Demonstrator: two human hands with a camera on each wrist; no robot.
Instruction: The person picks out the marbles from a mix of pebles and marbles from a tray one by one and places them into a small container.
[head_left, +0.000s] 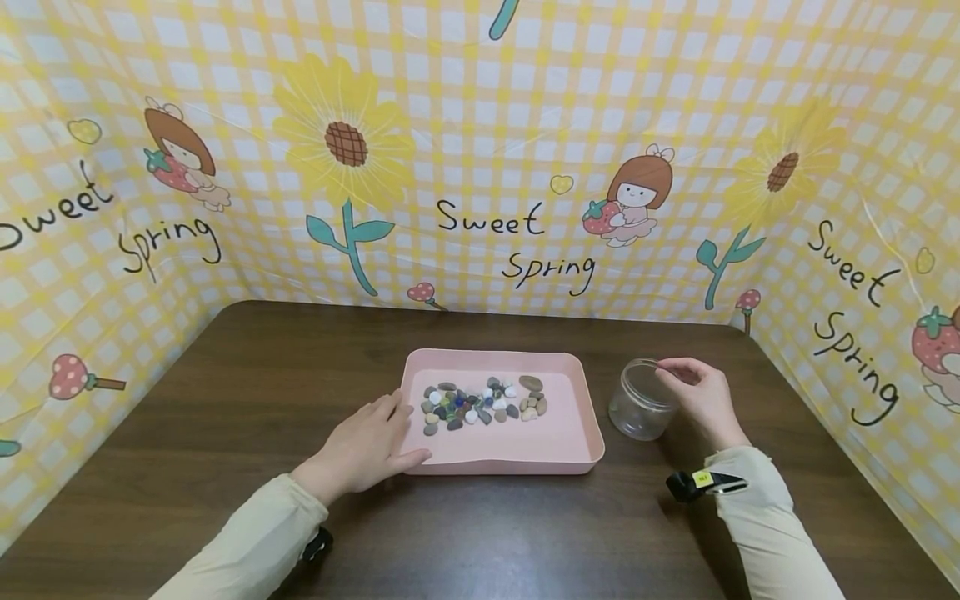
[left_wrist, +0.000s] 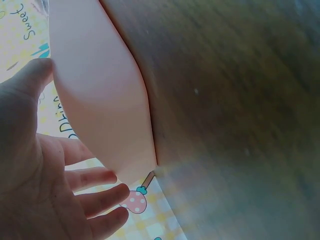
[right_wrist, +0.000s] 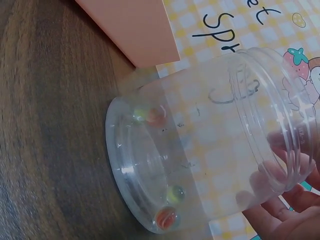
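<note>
My left hand (head_left: 363, 446) rests against the left end of a pink tray (head_left: 588, 417), its thumb over the front rim and its loosely extended fingers along the side. Inside the tray lie many pebbles (head_left: 531, 383), grey, white and tan, mixed with some glass marbles (head_left: 460, 402). To the tray's right a clear jar (head_left: 637, 408) stands upright without a lid. My right hand (head_left: 701, 400) pinches the right side of the jar's rim with bent fingers, partly seen through the wall in the right wrist view. Several orange and yellow-green marbles (right_wrist: 166, 218) lie on the jar's bottom.
Everything stands on a dark brown wooden table (head_left: 480, 533). A yellow checked cloth (head_left: 480, 108) with flowers and printed words rises behind and on both sides. A black strap (head_left: 693, 483) sits on the right wrist.
</note>
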